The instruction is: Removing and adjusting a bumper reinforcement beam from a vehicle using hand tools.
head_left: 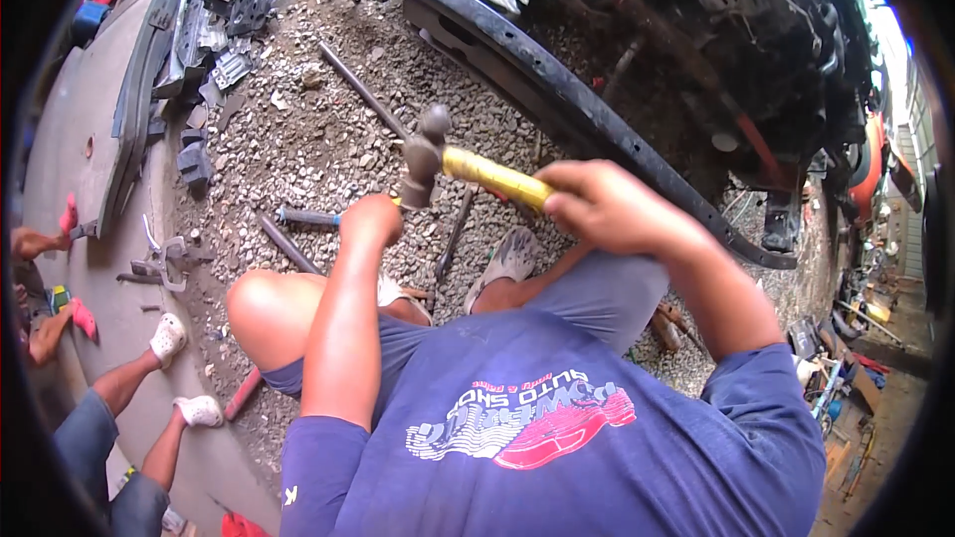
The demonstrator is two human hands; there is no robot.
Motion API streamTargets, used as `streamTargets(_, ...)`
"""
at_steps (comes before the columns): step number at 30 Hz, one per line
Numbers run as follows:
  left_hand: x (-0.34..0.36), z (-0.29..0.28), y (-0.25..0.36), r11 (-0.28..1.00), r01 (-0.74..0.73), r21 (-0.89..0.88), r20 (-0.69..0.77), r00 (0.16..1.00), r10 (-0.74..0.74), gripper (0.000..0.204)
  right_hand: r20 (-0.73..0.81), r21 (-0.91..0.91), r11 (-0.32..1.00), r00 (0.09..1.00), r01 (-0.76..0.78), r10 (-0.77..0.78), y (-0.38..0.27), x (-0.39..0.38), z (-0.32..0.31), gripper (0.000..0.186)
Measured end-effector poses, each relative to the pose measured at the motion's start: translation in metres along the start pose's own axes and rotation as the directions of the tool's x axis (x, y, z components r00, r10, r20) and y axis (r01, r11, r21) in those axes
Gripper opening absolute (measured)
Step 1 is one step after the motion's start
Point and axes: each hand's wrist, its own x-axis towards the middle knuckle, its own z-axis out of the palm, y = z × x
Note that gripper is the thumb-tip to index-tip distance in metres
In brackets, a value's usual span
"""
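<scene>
Fingers of the right hand [600, 204] are clamped around the lower end of a ball-peen hammer [481, 171], which sits at the centre of the frame, its yellow handle running leftward to a worn brown metal head. Those of the left hand [371, 224] are curled together into a fist just lower left of that head. A small yellow piece [399, 202] shows between fist and hammer, and a blue-and-grey tool [310, 217] juts out on the fist's left side; whether either is in the grip cannot be told, nor whether the hammer head touches the yellow piece.

The step in hand looks like striking, with the left hand probably steadying whatever takes the blow. The next move seems to call for a firm left hold and a controlled stroke, as the knuckles lie very near the hammer head.

Behind the head, a long metal bar [360, 86] slants across the gravel [288, 124] toward the upper left. A black bumper beam [557, 104] crosses from the upper centre to the right, in front of the vehicle's dark underside [726, 50].
</scene>
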Motion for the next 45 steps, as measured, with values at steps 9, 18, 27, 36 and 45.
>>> streamTargets(9,-0.001,0.01,-0.02,0.994,0.113,-0.007,-0.056,0.992,-0.114,0.04,-0.252,-0.04,0.964,0.937,-0.262,0.244,0.159,0.138,0.167,0.048)
streamTargets(18,-0.005,0.019,-0.028,0.998,-0.005,-0.059,-0.062,0.998,0.001,0.045,-0.262,-0.323,0.846,0.899,-0.425,0.351,0.245,0.139,0.218,0.049)
streamTargets(27,0.0,0.015,-0.043,0.969,0.03,-0.246,-0.22,0.972,-0.086,0.046,-0.135,-0.313,0.846,0.902,-0.432,0.411,0.218,0.135,0.197,0.041)
streamTargets(36,-0.01,-0.001,-0.034,0.559,-0.032,-0.828,-0.176,0.963,-0.206,0.025,0.045,-0.395,0.865,0.933,-0.311,0.356,0.216,0.148,0.214,0.039)
streamTargets(45,-0.033,-0.003,-0.025,0.238,-0.077,-0.968,-0.106,0.988,-0.112,0.023,0.317,-0.61,0.75,0.946,0.256,-0.065,0.171,0.2,0.314,0.034)
